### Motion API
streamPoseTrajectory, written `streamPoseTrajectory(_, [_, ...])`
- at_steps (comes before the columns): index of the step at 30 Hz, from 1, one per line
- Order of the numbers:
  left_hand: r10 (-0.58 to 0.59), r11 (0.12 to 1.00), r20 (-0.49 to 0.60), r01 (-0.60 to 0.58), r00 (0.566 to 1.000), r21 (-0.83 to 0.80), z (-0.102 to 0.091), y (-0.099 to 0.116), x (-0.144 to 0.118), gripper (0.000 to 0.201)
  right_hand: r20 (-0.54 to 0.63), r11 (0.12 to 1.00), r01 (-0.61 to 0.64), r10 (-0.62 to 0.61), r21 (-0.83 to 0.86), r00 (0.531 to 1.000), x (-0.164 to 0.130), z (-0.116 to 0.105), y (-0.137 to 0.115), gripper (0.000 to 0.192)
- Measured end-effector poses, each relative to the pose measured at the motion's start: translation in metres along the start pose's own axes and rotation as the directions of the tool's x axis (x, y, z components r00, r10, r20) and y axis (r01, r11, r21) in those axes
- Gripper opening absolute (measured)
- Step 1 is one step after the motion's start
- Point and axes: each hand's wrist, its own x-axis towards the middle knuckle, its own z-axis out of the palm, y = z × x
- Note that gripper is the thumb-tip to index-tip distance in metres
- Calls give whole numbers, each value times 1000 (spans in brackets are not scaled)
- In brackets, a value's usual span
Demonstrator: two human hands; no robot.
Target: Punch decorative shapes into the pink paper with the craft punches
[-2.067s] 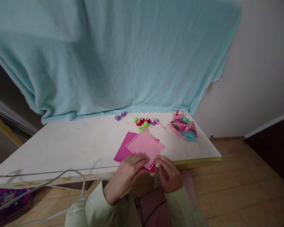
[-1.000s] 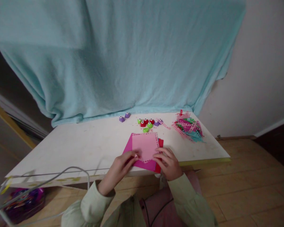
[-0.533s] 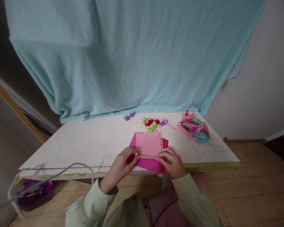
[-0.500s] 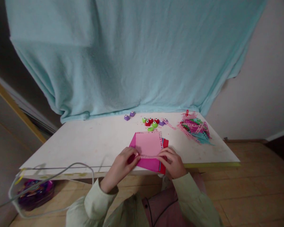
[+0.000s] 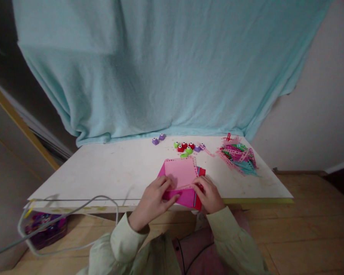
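A light pink sheet of paper [image 5: 180, 173], with a row of punched holes or marks along its far and right edges, lies on darker magenta paper [image 5: 180, 196] at the table's front edge. My left hand [image 5: 157, 196] rests its fingertips on the sheet's lower left, thumb spread apart over the magenta paper. At the lower right corner my right hand [image 5: 208, 194] pinches a narrow pink strip [image 5: 187, 187] that runs along the near edge. Red and blue paper [image 5: 199, 202] shows under the right side.
Several small purple, red and green craft punches [image 5: 184, 147] stand behind the sheet. A heap of cut paper strips [image 5: 237, 156] lies on the right of the white table [image 5: 103, 168]. A grey cable [image 5: 83, 200] loops at the front left. A blue cloth [image 5: 172, 68] hangs behind.
My left hand has let go of the strip's left end and spread its thumb, its fingers now on the sheet. The right hand keeps its pinch. The view has shifted slightly.
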Motion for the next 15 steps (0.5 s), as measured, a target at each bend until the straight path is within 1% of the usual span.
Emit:
streamPoseTrajectory(4, [-41,999,1,41,999,-2,3,-2,1,19,12,999,39,-39,-11,999,1,1,1,11])
streamPoseTrajectory(9, [-27,999,-14,27,1000,-20,4,-2,1,18,0,1000,23,-23,-12,1000,0,0,1,12])
streamPoseTrajectory(15, [2,1000,26,-2,1000,8,3,2,3,14,9,1000,-2,2,3,1000,-2,-1,1,12])
